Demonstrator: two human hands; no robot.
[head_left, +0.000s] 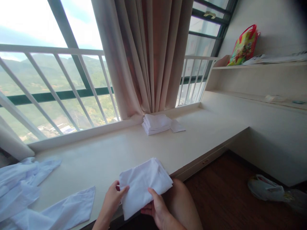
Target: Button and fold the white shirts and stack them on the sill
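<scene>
A folded white cloth (pixel 144 183) is held between both hands above the front edge of the white ledge (pixel 112 150). My left hand (pixel 115 195) pinches its left side, thumb on top. My right hand (pixel 155 206) grips the lower right part, with the thumb on top and the fingers underneath. Farther back, by the curtain, lies a neat stack of folded white cloths (pixel 156 124). A small flat white piece (pixel 177 126) lies against the stack's right side. Loose, crumpled white cloths (pixel 21 185) spread over the ledge at the left.
Beige curtains (pixel 148 57) hang behind the stack, between windows with a white railing (pixel 55 50). At the right, a shelf (pixel 259 66) carries a colourful bag (pixel 244 46) and papers. A clear plastic bag (pixel 266 189) lies on the dark wooden floor (pixel 216 195).
</scene>
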